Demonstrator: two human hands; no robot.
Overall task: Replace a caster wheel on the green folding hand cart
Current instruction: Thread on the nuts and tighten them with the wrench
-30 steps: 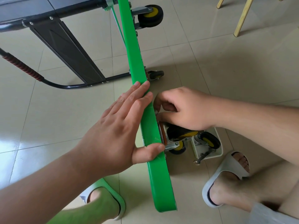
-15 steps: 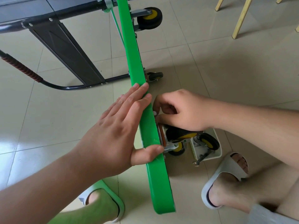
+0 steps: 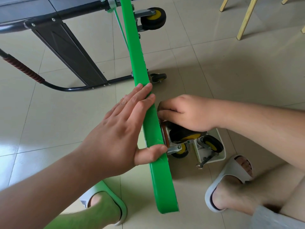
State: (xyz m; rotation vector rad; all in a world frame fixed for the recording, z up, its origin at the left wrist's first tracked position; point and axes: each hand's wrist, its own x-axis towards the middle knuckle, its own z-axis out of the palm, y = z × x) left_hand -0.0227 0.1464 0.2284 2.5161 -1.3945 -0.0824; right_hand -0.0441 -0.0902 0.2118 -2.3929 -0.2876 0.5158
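Observation:
The green folding hand cart (image 3: 155, 171) stands on its side edge on the tiled floor. My left hand (image 3: 118, 133) presses flat on the deck's left face, thumb lying over the top edge. On the right face sits a caster (image 3: 184, 138) with a black and yellow wheel on a metal plate. My right hand (image 3: 186, 113) lies over it, fingers curled in against the deck at the plate's upper end; what they pinch is hidden. Further along the deck are a larger caster (image 3: 153, 18) and a small one (image 3: 158, 77).
A white tray (image 3: 221, 156) beside the caster holds a loose caster (image 3: 211, 144) and a wrench (image 3: 203, 161). The cart's black handle frame (image 3: 66, 47) lies to the left. Wooden chair legs (image 3: 245, 19) stand at top right. My slippered feet (image 3: 229, 180) (image 3: 105, 204) flank the deck.
Both hands stay in the same places on the deck and caster. Only the view has shifted slightly.

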